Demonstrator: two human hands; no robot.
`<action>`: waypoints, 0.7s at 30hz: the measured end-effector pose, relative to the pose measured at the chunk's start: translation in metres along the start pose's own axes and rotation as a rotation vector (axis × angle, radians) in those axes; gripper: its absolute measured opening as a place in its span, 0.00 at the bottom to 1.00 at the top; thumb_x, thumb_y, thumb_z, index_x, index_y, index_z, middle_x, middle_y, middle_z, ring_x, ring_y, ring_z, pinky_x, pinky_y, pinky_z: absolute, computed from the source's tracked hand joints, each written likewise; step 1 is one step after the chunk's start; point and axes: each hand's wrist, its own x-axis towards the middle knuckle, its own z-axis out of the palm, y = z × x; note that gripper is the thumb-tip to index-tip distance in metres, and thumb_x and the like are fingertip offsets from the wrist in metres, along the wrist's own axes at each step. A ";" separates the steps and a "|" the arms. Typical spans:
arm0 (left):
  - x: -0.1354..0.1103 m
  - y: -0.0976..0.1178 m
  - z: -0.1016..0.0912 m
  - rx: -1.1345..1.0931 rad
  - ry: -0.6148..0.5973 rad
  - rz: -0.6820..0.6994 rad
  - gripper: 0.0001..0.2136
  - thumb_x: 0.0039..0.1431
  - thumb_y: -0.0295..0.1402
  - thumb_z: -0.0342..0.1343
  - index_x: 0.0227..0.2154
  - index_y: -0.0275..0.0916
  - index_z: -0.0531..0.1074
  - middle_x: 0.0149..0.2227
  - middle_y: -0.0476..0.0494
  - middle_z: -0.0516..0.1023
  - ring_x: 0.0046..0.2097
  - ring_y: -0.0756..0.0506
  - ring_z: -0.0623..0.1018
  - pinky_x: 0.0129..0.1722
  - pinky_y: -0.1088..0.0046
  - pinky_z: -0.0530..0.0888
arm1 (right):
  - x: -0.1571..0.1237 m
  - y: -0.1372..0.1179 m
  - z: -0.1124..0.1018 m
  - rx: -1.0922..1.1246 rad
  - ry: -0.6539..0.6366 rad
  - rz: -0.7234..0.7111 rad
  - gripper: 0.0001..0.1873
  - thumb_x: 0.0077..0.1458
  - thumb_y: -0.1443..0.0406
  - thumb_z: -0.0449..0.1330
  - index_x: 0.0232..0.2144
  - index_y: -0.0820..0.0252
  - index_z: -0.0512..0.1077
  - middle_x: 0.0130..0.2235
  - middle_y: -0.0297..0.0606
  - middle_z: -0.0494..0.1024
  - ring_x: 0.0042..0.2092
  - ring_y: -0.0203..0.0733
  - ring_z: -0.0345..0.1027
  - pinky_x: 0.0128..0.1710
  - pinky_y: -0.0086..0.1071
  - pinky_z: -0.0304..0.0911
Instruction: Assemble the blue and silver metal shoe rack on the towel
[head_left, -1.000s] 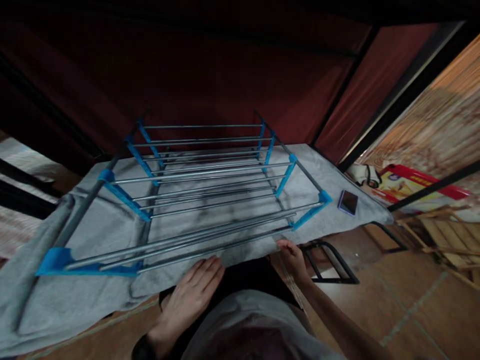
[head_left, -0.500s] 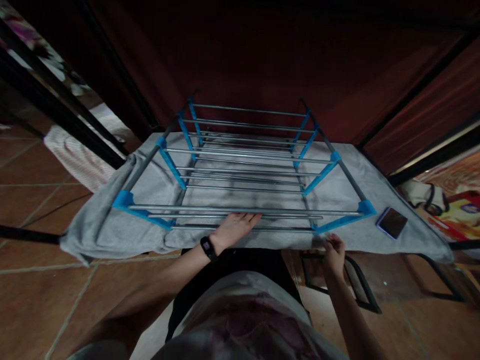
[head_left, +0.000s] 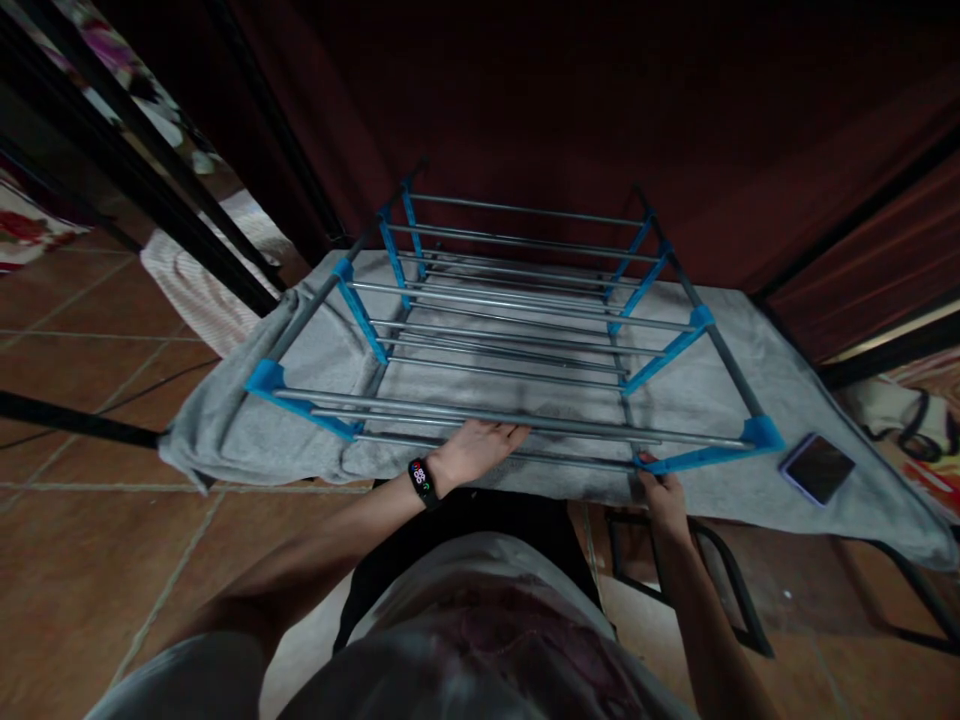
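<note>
A rack of grey metal tubes and blue plastic brackets (head_left: pixel 361 316) lies on a grey blanket (head_left: pixel 712 490) in front of me. My left hand (head_left: pixel 480 450), with a black band on the wrist, has its fingers curled over the front tubes near their middle. Among them is a metal tube (head_left: pixel 390 418) whose right end lies free, not in a bracket. My right hand (head_left: pixel 663 492) is at the lower end of the front right blue bracket (head_left: pixel 701 458), fingers closed on that corner. Part of its grip is hidden.
A phone (head_left: pixel 817 468) lies on the blanket right of the rack. Dark red curtain (head_left: pixel 525 120) hangs behind. Black metal bars (head_left: pixel 75 418) stand at the left, and a black-framed item (head_left: pixel 735 590) is below on the tiled floor (head_left: pixel 90 560).
My right hand has moved up from just below the front right bracket to its lower corner. My left hand stays on the front tubes. The view has shifted and tilted slightly.
</note>
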 end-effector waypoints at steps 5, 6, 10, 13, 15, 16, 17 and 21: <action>-0.006 0.001 0.007 0.043 0.064 0.084 0.25 0.67 0.19 0.47 0.64 0.41 0.66 0.60 0.37 0.77 0.60 0.42 0.76 0.56 0.65 0.74 | -0.004 -0.002 0.003 -0.024 0.027 -0.023 0.25 0.41 0.49 0.62 0.38 0.59 0.79 0.43 0.43 0.82 0.49 0.52 0.72 0.57 0.49 0.62; -0.008 0.002 0.010 0.047 0.100 0.135 0.26 0.67 0.19 0.48 0.65 0.41 0.65 0.62 0.37 0.74 0.63 0.42 0.73 0.59 0.64 0.72 | -0.005 -0.003 0.005 -0.021 0.031 -0.024 0.26 0.41 0.49 0.61 0.38 0.59 0.79 0.43 0.43 0.81 0.50 0.52 0.71 0.57 0.49 0.61; -0.017 0.005 0.031 0.024 0.160 0.383 0.26 0.66 0.19 0.48 0.65 0.42 0.66 0.64 0.38 0.73 0.67 0.43 0.69 0.66 0.63 0.67 | -0.006 -0.009 0.011 -0.005 0.030 -0.021 0.26 0.42 0.49 0.59 0.38 0.61 0.78 0.43 0.45 0.81 0.48 0.51 0.71 0.57 0.49 0.61; -0.018 0.000 0.050 -0.002 0.117 0.333 0.24 0.66 0.20 0.48 0.62 0.42 0.70 0.61 0.37 0.75 0.63 0.42 0.73 0.64 0.62 0.69 | -0.006 -0.012 0.014 -0.003 0.032 -0.036 0.26 0.43 0.50 0.58 0.38 0.62 0.78 0.43 0.46 0.80 0.48 0.51 0.70 0.57 0.47 0.61; -0.016 -0.005 0.059 -0.027 0.089 0.190 0.22 0.67 0.22 0.49 0.60 0.41 0.72 0.59 0.37 0.77 0.60 0.40 0.76 0.60 0.61 0.72 | -0.006 -0.012 0.014 -0.012 0.033 -0.050 0.26 0.44 0.51 0.57 0.40 0.62 0.78 0.43 0.46 0.80 0.48 0.50 0.70 0.56 0.46 0.61; -0.015 -0.008 0.063 -0.048 0.070 0.127 0.19 0.68 0.25 0.49 0.58 0.41 0.73 0.57 0.37 0.79 0.57 0.40 0.78 0.57 0.61 0.73 | -0.006 -0.011 0.014 -0.015 0.032 -0.054 0.26 0.44 0.51 0.57 0.40 0.62 0.78 0.43 0.45 0.80 0.47 0.50 0.69 0.56 0.46 0.62; -0.013 -0.011 0.065 -0.073 0.047 0.079 0.17 0.69 0.28 0.48 0.56 0.40 0.74 0.55 0.36 0.80 0.55 0.39 0.79 0.55 0.61 0.74 | -0.006 -0.011 0.014 -0.015 0.027 -0.056 0.26 0.45 0.52 0.57 0.41 0.61 0.78 0.43 0.44 0.80 0.46 0.49 0.69 0.55 0.45 0.62; -0.007 -0.017 0.072 -0.158 -0.029 0.013 0.16 0.71 0.34 0.47 0.52 0.38 0.77 0.50 0.35 0.82 0.52 0.37 0.80 0.53 0.58 0.75 | -0.008 -0.010 0.010 0.030 -0.016 -0.052 0.25 0.44 0.53 0.58 0.42 0.60 0.79 0.44 0.43 0.81 0.47 0.49 0.69 0.56 0.45 0.61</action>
